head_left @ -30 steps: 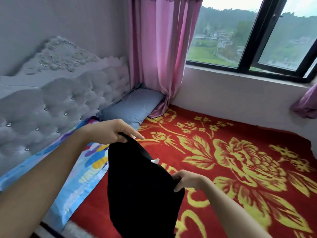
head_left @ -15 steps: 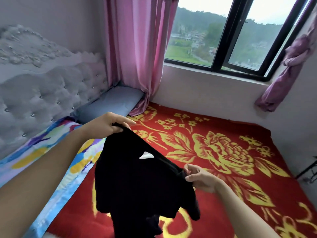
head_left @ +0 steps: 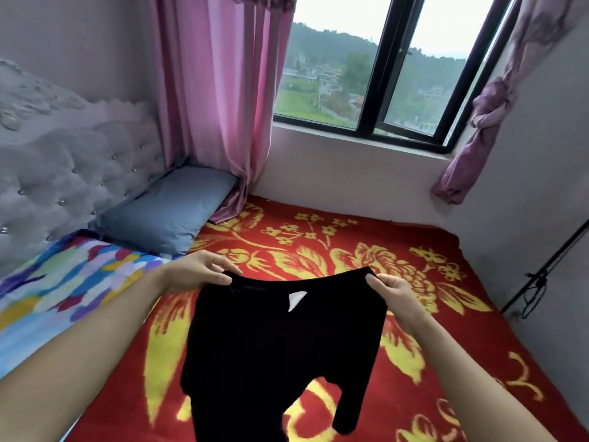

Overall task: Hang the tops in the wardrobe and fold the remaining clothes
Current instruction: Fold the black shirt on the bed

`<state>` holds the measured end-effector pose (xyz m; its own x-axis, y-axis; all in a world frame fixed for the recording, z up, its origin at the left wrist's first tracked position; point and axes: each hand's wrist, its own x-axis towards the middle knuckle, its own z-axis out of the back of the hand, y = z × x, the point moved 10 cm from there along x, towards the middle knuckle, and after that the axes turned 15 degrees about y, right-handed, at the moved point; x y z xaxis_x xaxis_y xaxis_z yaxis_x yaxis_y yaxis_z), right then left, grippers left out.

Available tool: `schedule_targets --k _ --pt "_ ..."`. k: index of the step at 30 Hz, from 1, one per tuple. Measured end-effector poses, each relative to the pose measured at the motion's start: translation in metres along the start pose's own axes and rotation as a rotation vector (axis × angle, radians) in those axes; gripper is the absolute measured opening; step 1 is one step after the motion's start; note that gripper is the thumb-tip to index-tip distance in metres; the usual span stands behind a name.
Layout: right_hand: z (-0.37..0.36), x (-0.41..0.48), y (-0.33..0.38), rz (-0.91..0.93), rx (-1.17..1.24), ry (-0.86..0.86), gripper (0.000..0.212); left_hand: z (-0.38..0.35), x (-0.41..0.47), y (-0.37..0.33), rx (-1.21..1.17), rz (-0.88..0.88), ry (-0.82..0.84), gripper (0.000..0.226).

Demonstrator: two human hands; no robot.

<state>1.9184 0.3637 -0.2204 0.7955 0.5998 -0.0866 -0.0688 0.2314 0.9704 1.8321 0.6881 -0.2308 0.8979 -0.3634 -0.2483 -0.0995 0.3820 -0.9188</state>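
From the head view, a black garment (head_left: 280, 339) hangs in the air above the near part of the red blanket (head_left: 350, 247), which has a yellow flower pattern and covers the bed. The garment's upper edge is stretched out between two bare hands. The left hand (head_left: 194, 272) grips the left end of that edge, its fingers curled over the cloth and the thumb underneath. The right hand (head_left: 393, 293) pinches the right end between its thumb and bent fingers. A small white label (head_left: 296, 299) shows just below the middle of the held edge, and the rest of the cloth drops towards the blanket, with a sleeve-like piece dangling at the lower right. At the blanket's far left corner lies a grey-blue pillow (head_left: 165, 208), against a tufted pale headboard (head_left: 73, 173). Along the blanket's left side runs a many-coloured sheet (head_left: 63, 282). Beyond the blanket's far edge a pink curtain (head_left: 220, 90) hangs beside a dark-framed window (head_left: 379, 74), with a knotted purple curtain (head_left: 478, 122) at the window's other side.
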Motion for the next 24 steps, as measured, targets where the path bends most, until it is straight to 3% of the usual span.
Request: schedule_targets --k 3,6,8,10,13,19,21,24 --pt "0.011 0.0 0.034 0.097 -0.006 -0.079 0.029 -0.023 0.004 0.0 -0.342 -0.085 0.238 0.057" --pt "0.025 0.003 0.074 0.176 0.008 -0.14 0.041 -0.047 0.008 -0.012 -0.097 -0.089 0.442 0.055" --pt "0.031 0.008 0.1 0.216 0.019 -0.156 0.044 -0.059 0.016 -0.012 0.104 -0.088 0.486 0.045" --pt "0.032 0.011 0.123 0.247 -0.007 -0.155 0.044 -0.049 0.027 -0.008 0.095 -0.119 0.343 0.034" --pt "0.04 0.01 0.147 0.276 -0.054 -0.178 0.04 -0.008 0.031 0.006 -0.131 -0.201 0.013 0.033" --pt "0.066 -0.011 0.137 0.103 -0.19 -0.142 0.031 0.028 0.021 -0.016 -0.113 -0.346 -0.286 0.015" --pt "0.069 -0.02 0.123 0.032 -0.26 -0.053 0.031 0.038 0.015 -0.024 -0.161 -0.399 -0.355 0.014" --pt "0.055 -0.032 0.082 -0.109 -0.267 0.225 0.023 0.036 0.017 -0.034 -0.112 -0.413 -0.373 0.011"
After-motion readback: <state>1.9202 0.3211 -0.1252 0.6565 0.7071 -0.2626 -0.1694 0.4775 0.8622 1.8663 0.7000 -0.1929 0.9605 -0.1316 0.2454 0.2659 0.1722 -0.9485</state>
